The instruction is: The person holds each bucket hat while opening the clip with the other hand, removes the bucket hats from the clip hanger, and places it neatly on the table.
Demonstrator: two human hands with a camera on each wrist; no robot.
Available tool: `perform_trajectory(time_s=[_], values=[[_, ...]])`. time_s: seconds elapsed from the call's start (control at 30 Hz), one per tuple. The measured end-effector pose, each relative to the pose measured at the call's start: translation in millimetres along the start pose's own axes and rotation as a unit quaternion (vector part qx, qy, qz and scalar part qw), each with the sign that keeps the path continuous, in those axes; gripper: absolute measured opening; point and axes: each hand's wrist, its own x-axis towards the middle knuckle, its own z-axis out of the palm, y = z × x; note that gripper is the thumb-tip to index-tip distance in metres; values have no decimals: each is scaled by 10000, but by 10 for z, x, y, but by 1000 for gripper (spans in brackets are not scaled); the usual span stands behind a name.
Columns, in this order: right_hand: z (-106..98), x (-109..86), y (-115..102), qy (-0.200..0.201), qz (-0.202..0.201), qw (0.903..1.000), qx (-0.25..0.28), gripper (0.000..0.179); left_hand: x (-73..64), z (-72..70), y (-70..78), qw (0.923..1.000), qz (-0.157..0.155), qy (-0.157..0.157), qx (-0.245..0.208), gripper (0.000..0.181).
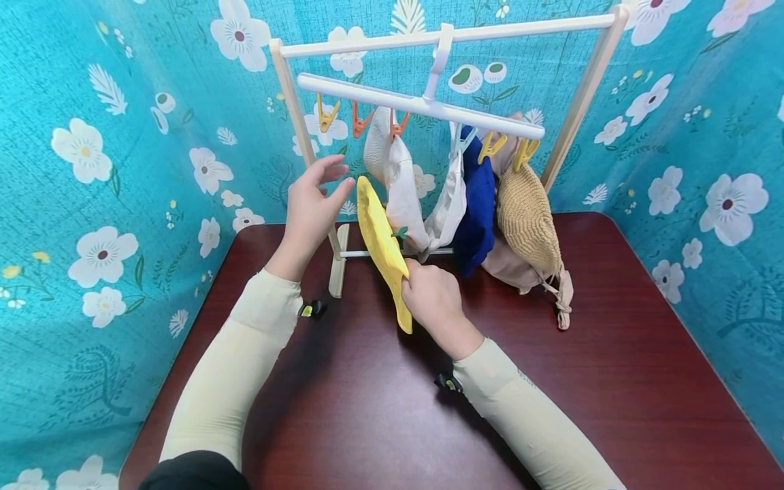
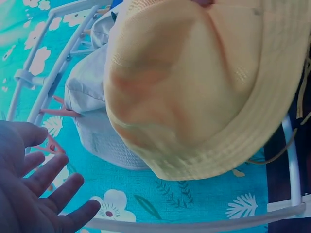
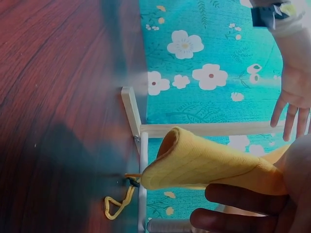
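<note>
A yellow bucket hat (image 1: 381, 238) hangs in the air before the drying rack, its brim edge-on in the head view. My right hand (image 1: 435, 296) pinches it by the lower right side, thumb and fingers on the fabric. In the right wrist view, a looped cord (image 3: 115, 208) dangles below the hat. My left hand (image 1: 315, 204) is raised at the hat's left with nothing in it, fingers spread in the left wrist view. Above it, a yellow clip (image 1: 327, 117) and an orange clip (image 1: 361, 120) hang from the white hanger (image 1: 398, 101), holding nothing.
White hats (image 1: 401, 190), a dark blue hat (image 1: 478, 204) and a tan woven hat (image 1: 528, 218) hang from clips farther right. Pink-beige fabric with a drawstring (image 1: 563, 299) reaches the dark red table (image 1: 367, 408). The wooden rack (image 1: 584, 95) stands before a floral curtain.
</note>
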Motion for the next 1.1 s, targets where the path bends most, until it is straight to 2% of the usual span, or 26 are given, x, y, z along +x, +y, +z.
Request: perform_trajectory(time_s=[0.17, 0.47, 0.6, 0.7, 0.93, 1.1], values=[[-1, -12, 19, -15, 15, 10000, -35, 6, -167, -40, -65, 9996, 133, -50, -224, 42], [-1, -28, 38, 0, -53, 10000, -42, 8, -427, -10, -209, 9976, 285, -55, -622, 40], [0, -27, 45, 56, -115, 9999, -19, 8, -528, -25, -122, 9979, 275, -80, -581, 38], [-2, -22, 41, 55, -116, 9999, 9, 8, -586, -34, -109, 9982, 323, -105, -498, 38], [-14, -21, -1, 35, -74, 10000, 14, 8, -691, -60, -395, 9980, 218, -131, -582, 39], [1, -45, -36, 66, -148, 9999, -25, 6, -822, -85, -517, 9972, 164, -230, -693, 36]])
